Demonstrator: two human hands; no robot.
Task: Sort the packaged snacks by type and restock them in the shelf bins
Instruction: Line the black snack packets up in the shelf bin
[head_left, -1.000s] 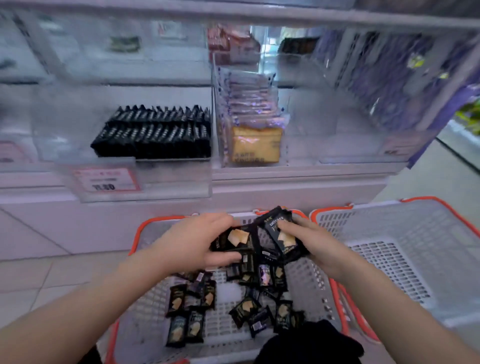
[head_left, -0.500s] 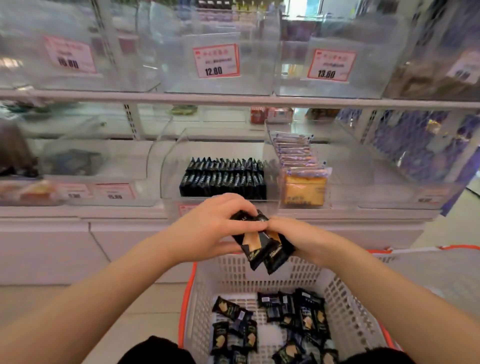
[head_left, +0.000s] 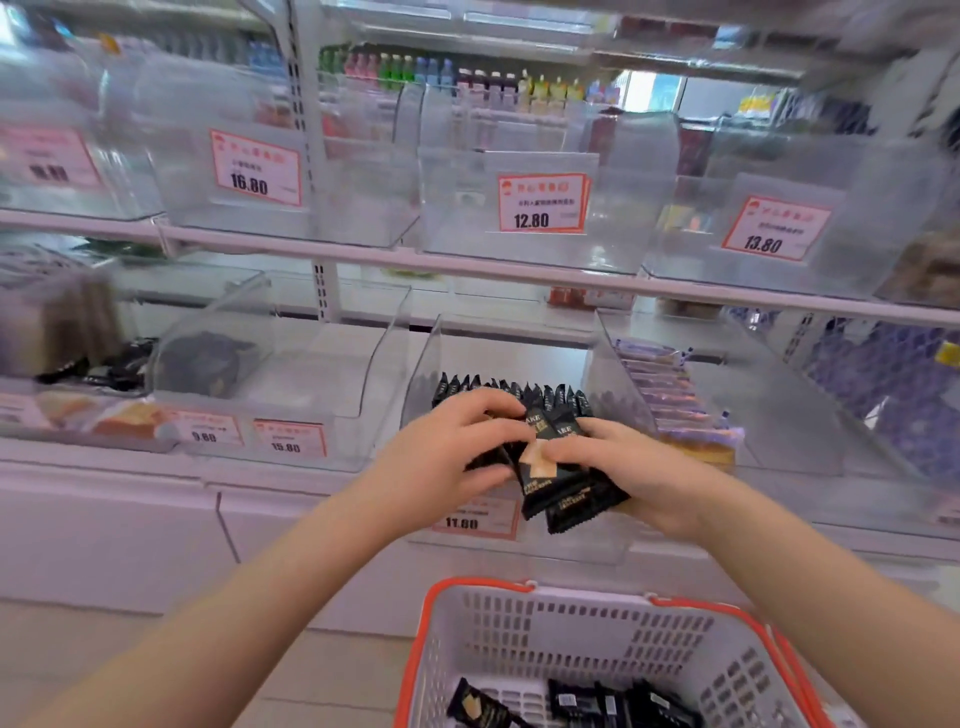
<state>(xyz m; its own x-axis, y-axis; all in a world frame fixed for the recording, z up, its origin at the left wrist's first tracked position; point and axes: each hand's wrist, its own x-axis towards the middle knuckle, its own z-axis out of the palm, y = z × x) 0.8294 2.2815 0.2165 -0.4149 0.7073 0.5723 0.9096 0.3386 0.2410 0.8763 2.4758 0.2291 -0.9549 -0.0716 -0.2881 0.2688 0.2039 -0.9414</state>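
- Left hand (head_left: 447, 452): raised in front of the lower shelf, fingers curled over the top and left side of a bundle of black snack packets (head_left: 558, 478); grasping it.
- Right hand (head_left: 636, 473): under and to the right of the same bundle, thumb laid across a packet face, palm supporting the lower ends; grasping it.
- Bundle of black snack packets: several flat black wrappers with gold print and a picture of a pale cake, fanned between the two hands, lower ends tilted down and right. Held just in front of the clear bin (head_left: 431, 358) that carries the 11.80 price tag (head_left: 475, 519).
- Row of black packets (head_left: 498, 389): standing upright on edge inside that bin, behind the hands, partly hidden by them.
- Neighbouring bin on the right (head_left: 618, 374): row of pale-wrapped yellow cakes (head_left: 670, 400), standing one behind another.
- Bin on the left (head_left: 291, 374): dark blurred item at its left rear; 15.80 tag (head_left: 288, 439) on its front.
- Upper shelf (head_left: 467, 260): clear bins with tags 16.80 (head_left: 254, 169), 12.80 (head_left: 540, 202), 13.80 (head_left: 774, 228); contents too blurred to tell.
- Basket (head_left: 597, 623): white lattice with orange rim, low in view below the hands; more black packets (head_left: 618, 709) lying loose on its bottom.
- Far background: rows of coloured bottles (head_left: 467, 83), blurred.
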